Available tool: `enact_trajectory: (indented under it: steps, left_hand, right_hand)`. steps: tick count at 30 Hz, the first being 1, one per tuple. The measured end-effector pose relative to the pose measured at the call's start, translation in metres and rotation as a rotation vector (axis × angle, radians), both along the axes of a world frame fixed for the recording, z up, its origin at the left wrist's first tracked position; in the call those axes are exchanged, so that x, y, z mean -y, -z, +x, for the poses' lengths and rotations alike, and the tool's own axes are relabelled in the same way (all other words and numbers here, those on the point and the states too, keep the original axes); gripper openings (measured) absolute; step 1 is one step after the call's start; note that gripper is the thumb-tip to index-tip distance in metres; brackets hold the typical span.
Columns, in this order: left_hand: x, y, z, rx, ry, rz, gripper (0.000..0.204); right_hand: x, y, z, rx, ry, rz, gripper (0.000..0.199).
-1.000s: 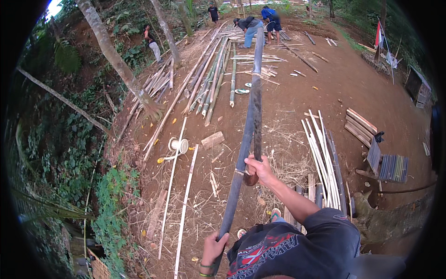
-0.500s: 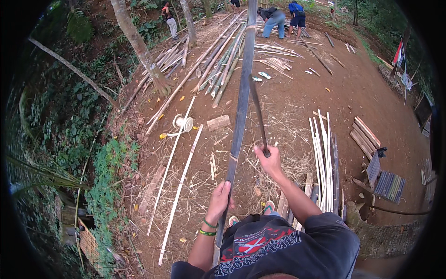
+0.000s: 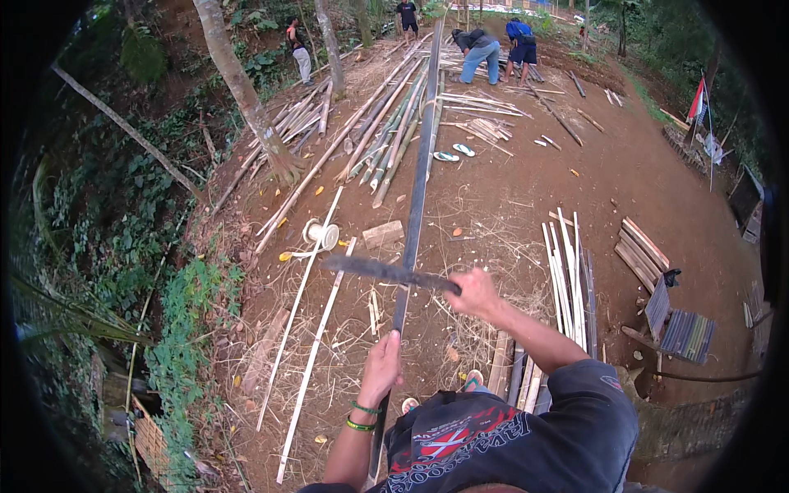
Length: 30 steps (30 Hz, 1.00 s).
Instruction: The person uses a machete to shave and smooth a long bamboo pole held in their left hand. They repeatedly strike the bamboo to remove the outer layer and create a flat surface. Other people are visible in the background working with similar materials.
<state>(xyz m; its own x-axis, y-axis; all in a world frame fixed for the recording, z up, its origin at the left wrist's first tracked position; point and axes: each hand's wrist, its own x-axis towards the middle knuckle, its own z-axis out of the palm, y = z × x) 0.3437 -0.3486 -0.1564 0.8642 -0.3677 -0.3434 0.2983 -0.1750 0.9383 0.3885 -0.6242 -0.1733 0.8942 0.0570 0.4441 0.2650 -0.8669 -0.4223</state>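
A long dark bamboo strip (image 3: 417,197) runs from beside my body up and away toward the far bamboo pile. My left hand (image 3: 382,368) is closed around its near part, with green and yellow bands on the wrist. My right hand (image 3: 475,293) grips the handle of a machete (image 3: 366,268). The blade points left and lies across the strip in this view, close to a pale ring at a joint. Whether the edge touches the bamboo I cannot tell.
Pale bamboo strips (image 3: 316,370) lie at left, beside a cream spool (image 3: 322,234) and a wood block (image 3: 383,234). More strips (image 3: 567,279) lie at right, near a bamboo slat piece (image 3: 689,333). Poles (image 3: 386,148), sandals (image 3: 454,154) and several people (image 3: 481,56) are farther off.
The machete has swung down from upright to nearly level, its blade now across the strip. My left hand still holds the strip, whose far end has shifted slightly left.
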Motion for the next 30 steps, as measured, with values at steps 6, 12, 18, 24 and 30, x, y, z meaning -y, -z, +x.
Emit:
enact_trajectory:
  steps: [6,12,18,24,30]
  left_hand:
    - [-0.011,0.006,-0.018,0.000,0.002,-0.045,0.039]
    - [-0.011,-0.004,-0.015,-0.041,0.015,-0.048,0.037]
    - [-0.026,-0.012,-0.028,-0.064,0.021,-0.112,0.037]
    - [-0.024,0.011,-0.027,-0.106,0.019,-0.057,0.039]
    - [-0.042,0.007,-0.047,-0.192,0.071,-0.151,0.041]
  right_hand:
    - [0.044,-0.006,0.032,-0.166,0.210,0.115,0.017]
    - [0.011,-0.015,0.017,0.072,-0.124,-0.113,0.012]
    - [0.094,-0.026,0.059,0.001,0.214,-0.084,0.012]
    - [0.021,0.003,0.038,0.163,-0.254,-0.219,0.011]
    - [0.118,-0.013,0.083,-0.040,0.304,-0.018,0.017]
